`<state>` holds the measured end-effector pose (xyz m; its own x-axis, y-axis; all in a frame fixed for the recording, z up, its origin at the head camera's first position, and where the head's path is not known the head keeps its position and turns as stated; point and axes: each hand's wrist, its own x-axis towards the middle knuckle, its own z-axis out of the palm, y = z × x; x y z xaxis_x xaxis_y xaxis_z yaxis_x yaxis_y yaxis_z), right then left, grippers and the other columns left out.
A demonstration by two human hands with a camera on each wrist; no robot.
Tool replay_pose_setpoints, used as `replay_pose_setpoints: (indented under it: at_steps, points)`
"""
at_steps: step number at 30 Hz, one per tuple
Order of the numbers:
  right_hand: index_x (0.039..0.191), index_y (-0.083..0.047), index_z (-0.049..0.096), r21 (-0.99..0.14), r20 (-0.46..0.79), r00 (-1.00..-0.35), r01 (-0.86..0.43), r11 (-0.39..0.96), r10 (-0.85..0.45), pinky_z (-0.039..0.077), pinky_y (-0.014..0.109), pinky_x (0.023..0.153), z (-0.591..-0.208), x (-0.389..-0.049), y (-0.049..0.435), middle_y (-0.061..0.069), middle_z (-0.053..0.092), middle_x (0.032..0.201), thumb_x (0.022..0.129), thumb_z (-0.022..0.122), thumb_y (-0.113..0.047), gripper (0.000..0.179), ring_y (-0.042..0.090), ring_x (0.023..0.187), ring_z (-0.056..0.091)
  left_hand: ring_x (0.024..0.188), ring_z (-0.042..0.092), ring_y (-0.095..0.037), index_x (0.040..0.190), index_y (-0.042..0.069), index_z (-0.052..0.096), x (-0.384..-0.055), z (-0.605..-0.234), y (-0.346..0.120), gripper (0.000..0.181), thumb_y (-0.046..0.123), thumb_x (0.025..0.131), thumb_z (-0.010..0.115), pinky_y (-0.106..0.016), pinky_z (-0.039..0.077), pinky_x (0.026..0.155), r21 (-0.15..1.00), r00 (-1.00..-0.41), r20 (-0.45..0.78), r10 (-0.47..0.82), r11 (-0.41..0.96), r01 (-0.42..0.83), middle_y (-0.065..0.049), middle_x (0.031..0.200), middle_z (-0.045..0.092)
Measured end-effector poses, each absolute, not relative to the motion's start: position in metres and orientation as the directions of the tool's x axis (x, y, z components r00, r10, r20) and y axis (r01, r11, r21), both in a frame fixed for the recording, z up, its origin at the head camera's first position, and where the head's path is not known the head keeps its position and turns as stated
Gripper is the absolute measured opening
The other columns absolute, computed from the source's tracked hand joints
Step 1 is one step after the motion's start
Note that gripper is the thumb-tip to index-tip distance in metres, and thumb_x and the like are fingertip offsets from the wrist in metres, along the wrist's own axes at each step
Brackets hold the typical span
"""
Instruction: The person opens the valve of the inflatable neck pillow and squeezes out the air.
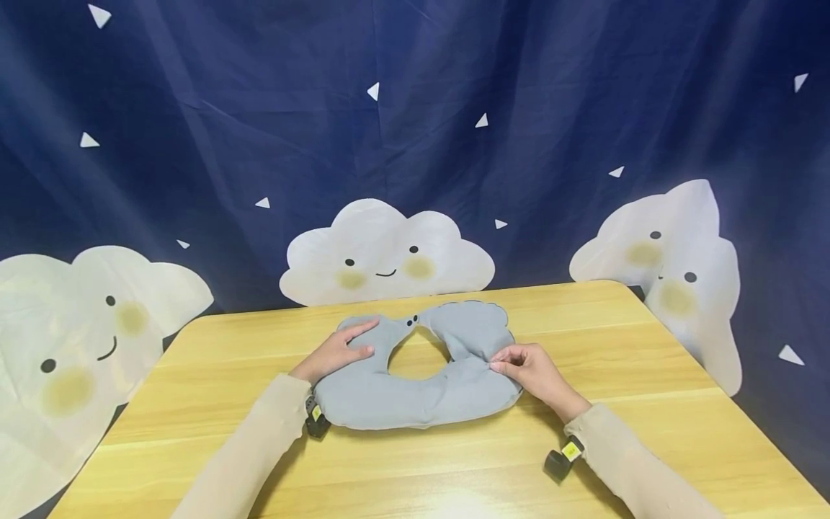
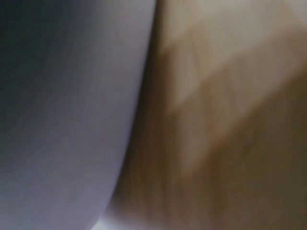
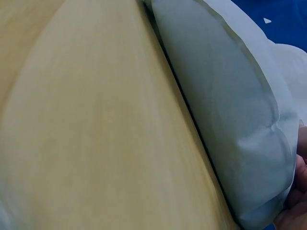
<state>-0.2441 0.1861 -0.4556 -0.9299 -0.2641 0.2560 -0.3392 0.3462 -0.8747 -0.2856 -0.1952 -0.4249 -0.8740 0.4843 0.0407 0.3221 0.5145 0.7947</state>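
A puffy grey neck pillow (image 1: 415, 404) lies on the table, its round opening facing up and its two ends meeting at the far side by a pair of small dark snaps (image 1: 412, 321). My left hand (image 1: 337, 353) rests flat on its left arm, fingers stretched out. On the right arm, my right hand (image 1: 524, 364) pinches a bit of the pillow's top between thumb and fingers, and creases run from that spot. The pillow's side (image 2: 72, 124) fills the left part of the left wrist view. In the right wrist view, fingers (image 3: 300, 179) show at the pillow's edge (image 3: 225, 110).
The light wooden table (image 1: 447, 476) has rounded far corners. Behind it hangs a dark blue curtain (image 1: 428, 144) with white triangles and smiling clouds (image 1: 382, 252). A small black wrist camera (image 1: 560, 461) hangs under the right sleeve, another (image 1: 316, 422) under the left.
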Motion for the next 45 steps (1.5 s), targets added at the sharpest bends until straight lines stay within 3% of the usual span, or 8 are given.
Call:
replay_pose_setpoints:
  at_steps: [8,27,33,39,45]
  points:
    - [0.081,-0.002,0.072,-0.883,0.251,-0.930,-0.334,0.329,-0.268,0.047,0.019,0.063,-0.454,-0.244,0.185,0.009,0.070,0.083,0.081,0.073,-0.010,0.008,0.005,0.073,0.059,0.138,0.029,-0.032,0.142,0.013,0.044,-0.300,-0.452,-0.202,0.062,0.026,0.086,0.069,-0.051,0.021,0.112,0.781,-0.877,0.095,0.472,0.511,0.359,-0.011,0.147,0.039]
    - [0.079,-0.004,0.072,-0.882,0.250,-0.928,-0.336,0.330,-0.278,0.048,0.020,0.064,-0.454,-0.244,0.187,0.008,0.071,0.083,0.081,0.073,-0.008,0.005,0.006,0.073,0.060,0.135,0.035,-0.032,0.136,0.016,0.052,-0.300,-0.457,-0.200,0.061,0.031,0.081,0.074,-0.053,0.024,0.110,0.752,-0.888,0.160,0.431,0.530,0.393,-0.008,0.142,0.047]
    - [0.080,-0.003,0.072,-0.886,0.240,-0.931,-0.326,0.328,-0.277,0.048,0.019,0.065,-0.454,-0.244,0.187,0.008,0.071,0.083,0.081,0.073,-0.009,0.006,0.006,0.074,0.060,0.135,0.033,-0.036,0.136,0.009,0.051,-0.296,-0.453,-0.198,0.061,0.023,0.081,0.074,-0.055,0.022,0.111,0.755,-0.890,0.170,0.423,0.525,0.394,-0.013,0.142,0.046]
    - [0.080,-0.003,0.072,-0.888,0.237,-0.930,-0.325,0.325,-0.281,0.048,0.019,0.066,-0.455,-0.245,0.187,0.008,0.071,0.083,0.081,0.073,-0.009,0.006,0.005,0.075,0.060,0.132,0.035,-0.041,0.133,-0.002,0.051,-0.279,-0.426,-0.189,0.058,0.015,0.082,0.073,-0.057,0.024,0.109,0.754,-0.878,0.166,0.448,0.516,0.406,-0.023,0.140,0.045]
    - [0.080,-0.003,0.072,-0.891,0.232,-0.929,-0.322,0.321,-0.290,0.047,0.019,0.064,-0.455,-0.245,0.188,0.009,0.071,0.083,0.081,0.073,-0.008,0.006,0.006,0.073,0.060,0.131,0.037,-0.042,0.131,-0.004,0.052,-0.277,-0.423,-0.188,0.056,0.015,0.082,0.073,-0.056,0.024,0.109,0.750,-0.868,0.185,0.462,0.504,0.428,-0.025,0.138,0.046]
